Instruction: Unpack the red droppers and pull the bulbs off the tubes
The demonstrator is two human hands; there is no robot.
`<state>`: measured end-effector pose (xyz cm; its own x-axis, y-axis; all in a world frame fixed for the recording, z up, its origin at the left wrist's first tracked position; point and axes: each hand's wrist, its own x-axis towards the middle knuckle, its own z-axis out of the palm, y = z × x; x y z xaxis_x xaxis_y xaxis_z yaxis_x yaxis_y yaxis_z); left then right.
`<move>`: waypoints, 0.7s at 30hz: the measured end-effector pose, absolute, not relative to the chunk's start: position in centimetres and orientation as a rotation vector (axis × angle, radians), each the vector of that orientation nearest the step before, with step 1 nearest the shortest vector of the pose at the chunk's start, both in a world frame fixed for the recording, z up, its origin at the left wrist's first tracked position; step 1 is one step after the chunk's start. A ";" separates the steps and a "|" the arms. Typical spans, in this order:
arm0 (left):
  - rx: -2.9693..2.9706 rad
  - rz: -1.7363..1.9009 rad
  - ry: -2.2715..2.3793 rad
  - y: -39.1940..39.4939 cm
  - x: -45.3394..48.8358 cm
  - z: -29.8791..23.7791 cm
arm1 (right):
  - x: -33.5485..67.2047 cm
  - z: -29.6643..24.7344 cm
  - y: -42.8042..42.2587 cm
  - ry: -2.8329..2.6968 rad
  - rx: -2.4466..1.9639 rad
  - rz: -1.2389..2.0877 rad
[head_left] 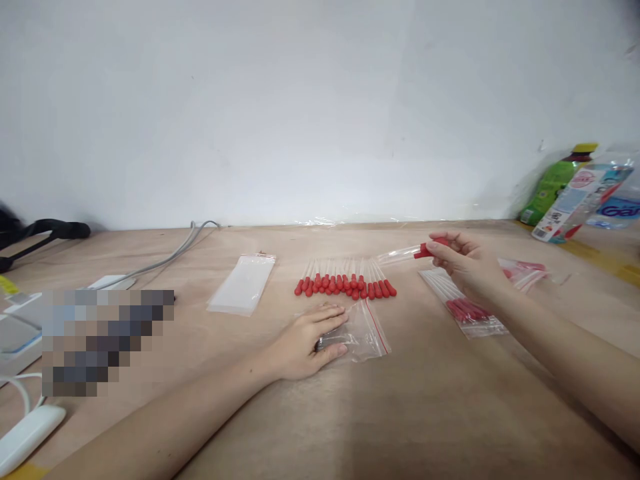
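Note:
My left hand (309, 340) lies flat, fingers stretched out, on a clear zip bag with a red seal line (367, 333) on the wooden table (320, 413). Just beyond it lies a row of several glass droppers with red rubber bulbs (345, 285). My right hand (465, 263) is raised a little above the table and pinches one dropper (407, 253) by its red bulb, the clear tube pointing left. Under that hand lie filled bags of droppers (465, 307).
A stack of unfilled clear bags (243, 283) lies left of the row. Grey cables (165, 260) and white devices (27, 433) sit at the left. A green bottle (553, 183) and packaged goods (583, 200) lean against the white wall at far right.

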<state>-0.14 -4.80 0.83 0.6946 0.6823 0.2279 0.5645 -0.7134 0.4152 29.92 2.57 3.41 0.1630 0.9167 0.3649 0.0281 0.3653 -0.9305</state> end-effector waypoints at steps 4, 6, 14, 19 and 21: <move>2.580 0.542 0.985 -4.8 -0.1 0.9 | 28.2 2.8 2.6 -1.267 -1.029 0.474; 2.583 0.532 0.995 -4.8 -0.1 0.9 | 27.0 2.0 2.4 -1.369 -1.066 0.265; 2.600 0.511 0.985 -4.8 -0.1 1.0 | 24.7 -1.1 2.1 -2.038 -0.973 -0.175; 2.598 0.502 0.994 -4.8 -0.1 0.9 | 24.3 -0.9 1.8 -2.100 -0.971 -0.177; 2.596 0.519 0.983 -4.7 -0.1 0.8 | 24.3 -0.8 1.8 -2.095 -0.971 -0.159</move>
<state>-0.14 -4.74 0.81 0.6976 0.6816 0.2210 0.5668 -0.7136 0.4117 24.30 1.78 -0.78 -0.3816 0.5861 0.7147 0.6875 0.6968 -0.2044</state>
